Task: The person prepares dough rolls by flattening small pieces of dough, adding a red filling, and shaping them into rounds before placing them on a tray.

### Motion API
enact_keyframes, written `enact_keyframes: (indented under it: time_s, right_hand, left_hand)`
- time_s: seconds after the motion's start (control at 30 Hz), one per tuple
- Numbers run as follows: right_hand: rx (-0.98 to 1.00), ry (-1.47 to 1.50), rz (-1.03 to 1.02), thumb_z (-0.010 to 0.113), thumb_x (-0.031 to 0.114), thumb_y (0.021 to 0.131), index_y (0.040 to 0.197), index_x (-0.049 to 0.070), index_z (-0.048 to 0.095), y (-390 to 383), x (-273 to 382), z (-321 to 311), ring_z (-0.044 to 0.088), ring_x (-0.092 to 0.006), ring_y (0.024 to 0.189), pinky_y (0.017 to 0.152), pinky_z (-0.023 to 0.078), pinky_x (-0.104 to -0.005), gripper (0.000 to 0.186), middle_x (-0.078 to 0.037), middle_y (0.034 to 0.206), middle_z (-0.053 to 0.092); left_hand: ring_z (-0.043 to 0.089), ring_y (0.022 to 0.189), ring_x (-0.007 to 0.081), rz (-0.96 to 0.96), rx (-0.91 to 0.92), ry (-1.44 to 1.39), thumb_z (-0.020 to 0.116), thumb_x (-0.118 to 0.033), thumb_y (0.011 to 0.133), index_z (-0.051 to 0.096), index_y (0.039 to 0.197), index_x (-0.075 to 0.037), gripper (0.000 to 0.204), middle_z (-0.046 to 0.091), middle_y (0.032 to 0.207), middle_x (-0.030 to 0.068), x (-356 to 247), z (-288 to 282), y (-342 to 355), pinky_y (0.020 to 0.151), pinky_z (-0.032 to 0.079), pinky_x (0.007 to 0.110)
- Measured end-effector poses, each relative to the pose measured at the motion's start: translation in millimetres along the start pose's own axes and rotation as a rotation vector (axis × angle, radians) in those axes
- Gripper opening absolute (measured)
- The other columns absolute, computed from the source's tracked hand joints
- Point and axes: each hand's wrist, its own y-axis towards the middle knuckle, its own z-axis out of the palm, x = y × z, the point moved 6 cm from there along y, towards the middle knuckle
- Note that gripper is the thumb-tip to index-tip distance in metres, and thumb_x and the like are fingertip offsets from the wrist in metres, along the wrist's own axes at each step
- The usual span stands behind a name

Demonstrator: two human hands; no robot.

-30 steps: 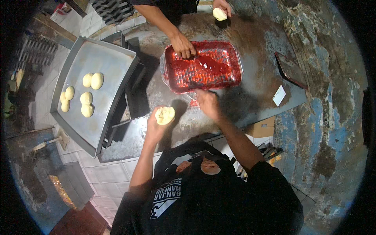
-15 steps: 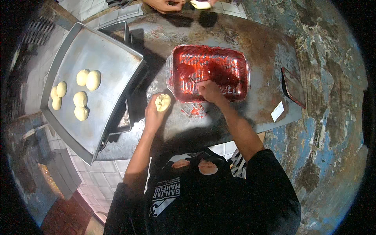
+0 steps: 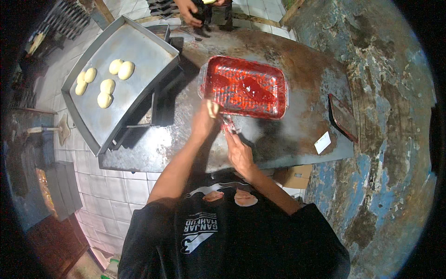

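My left hand (image 3: 203, 123) is closed around a pale opened dough piece (image 3: 213, 108), partly hidden by my fingers, beside the lower left corner of the clear rectangular dish (image 3: 244, 111) smeared with red filling (image 3: 251, 88). Lower and to the right, my right hand (image 3: 239, 152) grips a narrow utensil (image 3: 228, 123) coated in red, its tip near the dough. On the left, a metal tray (image 3: 146, 46) holds several round dough pieces (image 3: 106, 87) in small clusters.
The worn metal table (image 3: 302, 139) carries a white card (image 3: 322, 142) and a dark flat rectangular object (image 3: 343, 118) at the right. A co-worker's hand (image 3: 189, 13) and a pale piece (image 3: 209, 2) are at the far side. A cardboard box (image 3: 295, 179) lies below the near edge.
My left hand has moved up and right with the dough. My right hand reached into the dish and has pulled back toward me with the utensil. The co-worker's hand has left the dish.
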Motion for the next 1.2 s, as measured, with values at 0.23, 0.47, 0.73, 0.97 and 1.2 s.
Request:
enact_keyframes:
  time_s: [0.23, 0.47, 0.73, 0.97, 1.2]
  right_hand:
    - [-0.348, 0.138, -0.071, 0.069, 0.013, 0.091, 0.136, -0.002, 0.053, -37, -65, -9, 0.069, -0.0358, 0.088, 0.084, 0.056, -0.0388, 0.051, -0.021, 0.111, 0.069]
    - [-0.175, 0.194, -0.358, 0.054, 0.0, 0.092, 0.127, 0.0, 0.053, -58, 33, -88, 0.067, -0.0399, 0.098, 0.087, 0.053, -0.0465, 0.035, -0.024, 0.102, 0.066]
    - [-0.367, 0.545, 0.006, 0.066, 0.006, 0.095, 0.141, 0.002, 0.043, -102, -6, -93, 0.069, -0.0213, 0.095, 0.086, 0.054, -0.0353, 0.051, -0.013, 0.108, 0.071]
    - [-0.227, 1.609, 0.461, 0.074, 0.003, 0.084, 0.135, 0.002, 0.048, -108, -40, -45, 0.065, -0.0203, 0.098, 0.091, 0.05, -0.0341, 0.058, -0.011, 0.106, 0.068]
    - [0.224, 0.641, -0.233, 0.064, -0.003, 0.091, 0.147, 0.002, 0.035, -107, 36, -128, 0.068, -0.0209, 0.105, 0.089, 0.056, -0.0361, 0.063, -0.014, 0.111, 0.07]
  left_hand:
    - [0.058, 0.117, 0.0187, 0.058, 0.303, -0.568, 0.062, 0.009, 0.078, 0.042, 0.141, -0.005, 0.067, 0.061, 0.126, 0.0067, -5, 32, -79, 0.104, 0.045, 0.033]
    - [0.064, 0.114, 0.0248, 0.168, 0.211, -0.332, 0.086, -0.018, 0.077, 0.038, 0.144, -0.005, 0.083, 0.064, 0.123, 0.0151, -14, 55, -145, 0.097, 0.051, 0.038]
    - [0.061, 0.08, 0.0099, -0.076, 0.327, -0.827, 0.075, -0.024, 0.092, 0.064, 0.116, -0.004, 0.033, 0.068, 0.095, 0.0036, -66, 57, -209, 0.073, 0.049, 0.027]
    - [0.065, 0.095, 0.0157, 0.18, 0.017, -0.463, 0.071, -0.034, 0.094, 0.067, 0.127, 0.001, 0.048, 0.073, 0.11, 0.0108, -79, 38, -235, 0.084, 0.052, 0.034]
    - [0.069, 0.11, 0.0255, 0.226, 0.341, 0.01, 0.074, -0.026, 0.091, 0.069, 0.126, -0.006, 0.041, 0.071, 0.123, 0.0193, -95, 2, -253, 0.093, 0.052, 0.038]
